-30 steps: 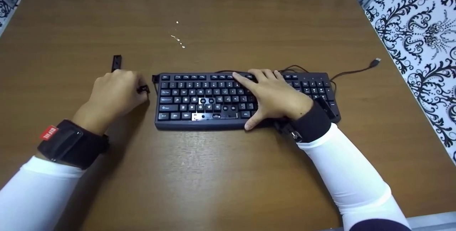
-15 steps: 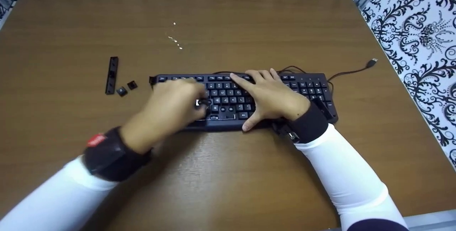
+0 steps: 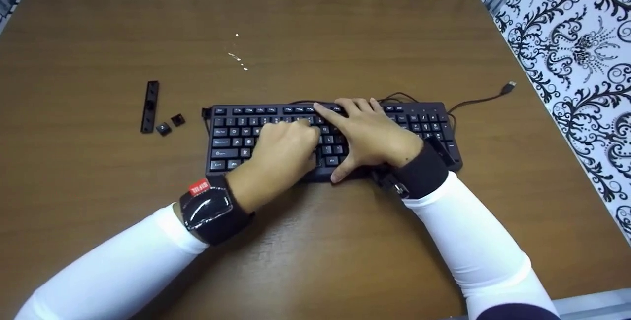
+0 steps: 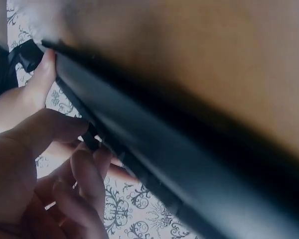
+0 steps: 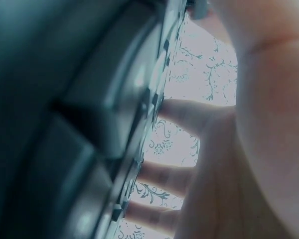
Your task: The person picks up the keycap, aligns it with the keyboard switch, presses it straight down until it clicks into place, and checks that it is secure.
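A black keyboard [image 3: 226,153] lies on the wooden table. My left hand [image 3: 286,145] is over its lower middle, knuckles up, covering many keys. In the left wrist view its thumb and fingers pinch a small black piece [image 4: 91,137] close against the row of keys; I cannot tell its exact kind. My right hand [image 3: 372,135] rests spread across the right part of the keyboard, thumb at the near edge and fingertips along the far edge. To the left lie a loose black space bar [image 3: 150,107] and two small keycaps, one grey-black [image 3: 163,128], one darker [image 3: 178,120].
Behind the keyboard a cable [image 3: 399,97] loops, and its USB plug [image 3: 508,88] lies to the right. Several small white flecks [image 3: 238,58] mark the table [image 3: 345,39] farther back. Patterned black-and-white wallpaper [image 3: 586,53] surrounds the table's edges.
My left hand has moved right from beside the space bar onto the middle of the keyboard, revealing the two keycaps. My right hand has stayed in place on the keyboard.
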`<act>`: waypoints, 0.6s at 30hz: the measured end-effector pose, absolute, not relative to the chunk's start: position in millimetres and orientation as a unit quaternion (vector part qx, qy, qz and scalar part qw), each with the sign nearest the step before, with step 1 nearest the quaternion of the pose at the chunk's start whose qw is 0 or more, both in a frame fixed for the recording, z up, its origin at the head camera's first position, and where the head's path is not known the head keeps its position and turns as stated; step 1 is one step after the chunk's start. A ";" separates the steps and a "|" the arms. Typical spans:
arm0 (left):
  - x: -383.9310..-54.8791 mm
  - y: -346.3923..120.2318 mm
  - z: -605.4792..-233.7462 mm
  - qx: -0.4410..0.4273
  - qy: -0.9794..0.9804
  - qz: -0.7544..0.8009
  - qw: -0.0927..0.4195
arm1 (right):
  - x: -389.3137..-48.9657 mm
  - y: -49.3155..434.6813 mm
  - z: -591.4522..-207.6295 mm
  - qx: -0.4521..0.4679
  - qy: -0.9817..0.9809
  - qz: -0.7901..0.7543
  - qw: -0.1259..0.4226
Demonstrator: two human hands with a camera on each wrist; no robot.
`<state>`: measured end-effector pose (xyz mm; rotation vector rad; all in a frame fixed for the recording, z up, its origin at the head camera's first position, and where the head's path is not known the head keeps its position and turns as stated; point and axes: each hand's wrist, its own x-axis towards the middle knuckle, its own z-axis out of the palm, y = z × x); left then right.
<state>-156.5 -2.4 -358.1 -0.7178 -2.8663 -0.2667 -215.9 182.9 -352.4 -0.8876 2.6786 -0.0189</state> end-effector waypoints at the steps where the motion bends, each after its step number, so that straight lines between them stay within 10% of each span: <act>1: -155.8 -1.9 -359.6 -0.239 -0.963 -0.090 0.089 | -215.5 182.8 -353.0 -0.312 0.937 -0.007 0.159; 18: -151.1 4.6 -363.6 -0.251 -0.953 -0.042 0.166 | -215.3 182.5 -352.5 -0.307 0.938 -0.005 0.159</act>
